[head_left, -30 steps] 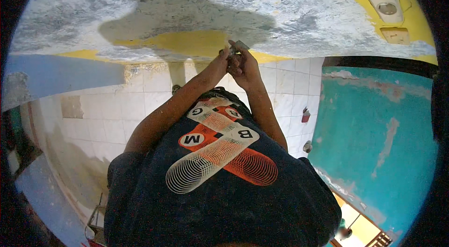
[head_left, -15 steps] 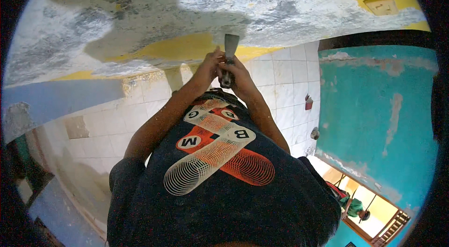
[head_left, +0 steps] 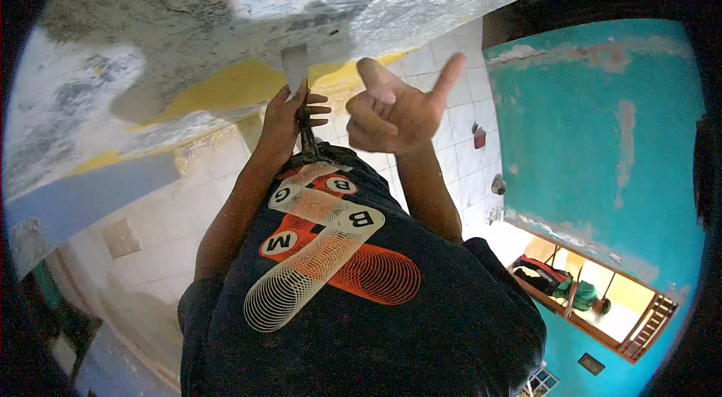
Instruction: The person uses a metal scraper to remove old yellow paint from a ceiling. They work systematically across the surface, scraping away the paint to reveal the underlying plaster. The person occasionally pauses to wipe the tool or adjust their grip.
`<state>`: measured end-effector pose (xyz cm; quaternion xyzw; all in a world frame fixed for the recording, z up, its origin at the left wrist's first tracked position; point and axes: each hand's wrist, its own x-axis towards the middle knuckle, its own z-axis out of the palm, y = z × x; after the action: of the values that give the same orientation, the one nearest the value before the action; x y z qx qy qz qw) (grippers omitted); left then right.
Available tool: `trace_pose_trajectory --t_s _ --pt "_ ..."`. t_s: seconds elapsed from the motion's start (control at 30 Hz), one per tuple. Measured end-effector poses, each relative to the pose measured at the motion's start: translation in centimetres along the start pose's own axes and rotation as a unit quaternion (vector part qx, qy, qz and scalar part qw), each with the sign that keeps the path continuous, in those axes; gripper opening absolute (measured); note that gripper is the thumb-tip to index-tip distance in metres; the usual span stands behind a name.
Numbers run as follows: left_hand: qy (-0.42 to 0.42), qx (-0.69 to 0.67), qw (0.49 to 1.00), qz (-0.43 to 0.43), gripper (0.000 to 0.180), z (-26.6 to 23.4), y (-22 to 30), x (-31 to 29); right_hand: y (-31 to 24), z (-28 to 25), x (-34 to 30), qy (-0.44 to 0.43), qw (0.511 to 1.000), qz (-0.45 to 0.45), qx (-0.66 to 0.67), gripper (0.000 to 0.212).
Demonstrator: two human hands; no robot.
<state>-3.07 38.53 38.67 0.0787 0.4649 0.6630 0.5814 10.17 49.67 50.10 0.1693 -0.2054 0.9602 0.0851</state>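
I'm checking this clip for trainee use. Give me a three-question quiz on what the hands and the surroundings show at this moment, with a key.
1. Which hand holds the scraper?
2. True or false: the right hand is gripping a tool.
3. Fill in the blank: the wall on the right side of the picture is mostly painted ____.

Key:
1. The left hand, with the blade pointing up in the picture.
2. False: it is apart from the scraper, with nothing visible in its grasp.
3. Teal.
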Motion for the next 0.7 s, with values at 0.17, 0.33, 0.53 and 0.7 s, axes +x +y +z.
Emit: trace_pose_trajectory --t_s 0.17,0.33,0.53,0.7 --pt "0.048 -0.048 0.998 0.001 0.029 1.9 -3.3 1.1 1.0 1.9 2.6 -0.211 0.957 0.066 0.189 0.089" --pt "0.106 -0.044 0.993 0.020 0.025 2.7 -4.6 -0.4 2.2 3.3 2.4 -0.302 0.890 0.154 0.305 0.087" --pt "0.210 -0.148 0.963 0.079 0.023 2.8 -5.5 -2.0 4.5 4.2 0.6 -0.397 0.768 0.246 0.437 0.085" --pt "0.217 -0.192 0.949 0.128 0.022 3.5 -6.1 -3.1 4.2 5.8 -1.1 -0.407 0.725 0.273 0.484 0.083"
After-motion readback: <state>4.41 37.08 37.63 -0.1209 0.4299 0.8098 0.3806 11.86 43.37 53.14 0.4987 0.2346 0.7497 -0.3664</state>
